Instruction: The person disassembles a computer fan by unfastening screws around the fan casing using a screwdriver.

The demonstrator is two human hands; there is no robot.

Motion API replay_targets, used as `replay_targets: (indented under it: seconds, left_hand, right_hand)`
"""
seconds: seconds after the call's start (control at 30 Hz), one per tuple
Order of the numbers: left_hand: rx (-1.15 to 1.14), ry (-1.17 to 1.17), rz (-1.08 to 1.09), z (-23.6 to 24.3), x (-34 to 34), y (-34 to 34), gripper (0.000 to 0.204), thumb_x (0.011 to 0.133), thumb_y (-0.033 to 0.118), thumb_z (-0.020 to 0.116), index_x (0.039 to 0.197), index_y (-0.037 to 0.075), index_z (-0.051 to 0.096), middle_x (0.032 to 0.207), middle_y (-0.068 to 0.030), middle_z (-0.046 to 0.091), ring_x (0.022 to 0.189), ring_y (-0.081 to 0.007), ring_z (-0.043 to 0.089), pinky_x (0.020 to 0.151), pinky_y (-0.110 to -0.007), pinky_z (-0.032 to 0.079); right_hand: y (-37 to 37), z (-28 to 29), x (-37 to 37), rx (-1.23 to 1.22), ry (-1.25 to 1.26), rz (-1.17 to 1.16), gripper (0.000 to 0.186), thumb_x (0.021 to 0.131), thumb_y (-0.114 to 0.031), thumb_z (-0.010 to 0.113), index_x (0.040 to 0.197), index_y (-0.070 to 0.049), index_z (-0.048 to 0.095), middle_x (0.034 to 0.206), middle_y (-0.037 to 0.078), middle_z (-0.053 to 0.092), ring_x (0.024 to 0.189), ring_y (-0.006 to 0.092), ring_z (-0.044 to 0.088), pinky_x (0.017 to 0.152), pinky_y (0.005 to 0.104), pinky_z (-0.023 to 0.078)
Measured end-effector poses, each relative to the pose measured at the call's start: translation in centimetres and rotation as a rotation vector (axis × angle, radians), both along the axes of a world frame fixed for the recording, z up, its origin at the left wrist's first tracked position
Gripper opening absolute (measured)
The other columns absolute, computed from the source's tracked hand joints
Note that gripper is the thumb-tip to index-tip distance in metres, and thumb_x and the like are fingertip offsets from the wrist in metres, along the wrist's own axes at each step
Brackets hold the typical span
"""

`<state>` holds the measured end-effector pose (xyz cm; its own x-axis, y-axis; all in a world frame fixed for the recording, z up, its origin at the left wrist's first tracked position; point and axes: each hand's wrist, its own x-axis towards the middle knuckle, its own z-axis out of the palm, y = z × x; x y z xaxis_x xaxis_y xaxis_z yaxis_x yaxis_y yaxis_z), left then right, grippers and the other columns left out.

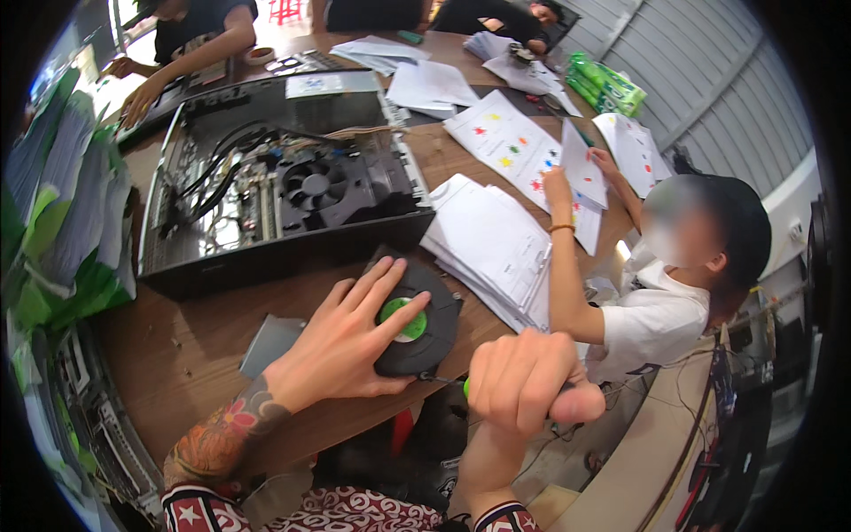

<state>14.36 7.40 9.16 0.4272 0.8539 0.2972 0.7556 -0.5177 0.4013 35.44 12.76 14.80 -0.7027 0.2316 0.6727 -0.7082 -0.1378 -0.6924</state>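
Observation:
My left hand (344, 335) lies spread over a flat, black round blower fan (441, 335) near the table's front edge. Its fingertips rest on top, around a green and white centre label, and the thumb is along the near rim. My right hand (525, 379) is closed around a screwdriver (466, 387) with a bit of green handle showing. The shaft points left, its tip at the fan's near edge; exact contact is too small to tell. Just beyond the fan stands an opened black computer case (284, 253) with a cooling fan (314, 188) and cables inside.
A grey flat piece (269, 344) lies beside my left wrist. Stacked papers (496, 239) sit right of the case. A person in a white shirt (651, 324) handles sheets at the right. Green bags (84, 306) with papers crowd the left. Another person's hand (142, 102) is far left.

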Motion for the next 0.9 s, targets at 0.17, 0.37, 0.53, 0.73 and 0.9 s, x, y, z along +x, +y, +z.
replay_targets:
  seconds: [0.17, 0.37, 0.53, 0.73, 0.9]
  left_hand:
    - [0.045, 0.020, -0.015, -1.0, -0.2, 0.1, 0.093, 0.067, 0.046, 0.082, 0.146, 0.012, 0.046, 0.152, -0.0282, 0.033, 0.141, -0.0446, 0.034, 0.107, -0.052, 0.036]
    - [0.067, -0.001, -0.024, -1.0, -0.2, 0.1, 0.094, 0.066, 0.044, 0.083, 0.146, 0.012, 0.046, 0.152, -0.0282, 0.033, 0.141, -0.0440, 0.034, 0.105, -0.052, 0.038]
    - [0.067, -0.006, -0.026, -1.0, -0.5, 0.0, 0.094, 0.065, 0.043, 0.084, 0.145, 0.011, 0.046, 0.151, -0.0288, 0.033, 0.140, -0.0440, 0.035, 0.105, -0.052, 0.038]
    - [0.080, -0.007, -0.033, -1.2, -0.3, 0.2, 0.093, 0.066, 0.045, 0.083, 0.145, 0.010, 0.047, 0.151, -0.0292, 0.033, 0.140, -0.0444, 0.035, 0.105, -0.052, 0.038]
    - [0.080, 0.013, -0.027, -1.3, -0.2, 0.1, 0.094, 0.066, 0.046, 0.082, 0.145, 0.010, 0.046, 0.151, -0.0289, 0.033, 0.140, -0.0444, 0.035, 0.105, -0.052, 0.038]
  right_hand:
    - [-5.1, 0.9, -3.0, -0.542, -0.169, -0.969, 0.036, 0.085, -0.021, 0.044, 0.062, 0.004, 0.053, 0.051, 0.014, 0.048, 0.043, 0.0163, 0.038, 0.043, 0.0297, 0.028]
    - [-4.7, 0.9, -2.1, -0.304, -0.256, -0.848, 0.038, 0.089, -0.022, 0.043, 0.064, 0.005, 0.053, 0.054, 0.015, 0.048, 0.045, 0.0171, 0.041, 0.044, 0.0297, 0.031]
    - [-4.5, 0.3, -1.8, -0.279, -0.188, -0.698, 0.040, 0.094, -0.026, 0.043, 0.075, 0.007, 0.058, 0.067, 0.018, 0.055, 0.055, 0.0194, 0.047, 0.056, 0.0298, 0.038]
    - [-0.8, 0.3, -1.5, 0.095, -0.209, -0.289, 0.045, 0.097, -0.034, 0.045, 0.084, 0.007, 0.059, 0.067, 0.016, 0.056, 0.055, 0.0205, 0.048, 0.057, 0.0274, 0.041]
    - [-0.6, -0.4, -1.4, -0.135, -0.160, -0.238, 0.045, 0.098, -0.038, 0.042, 0.081, 0.002, 0.053, 0.057, 0.011, 0.049, 0.044, 0.0154, 0.038, 0.043, 0.0270, 0.032]
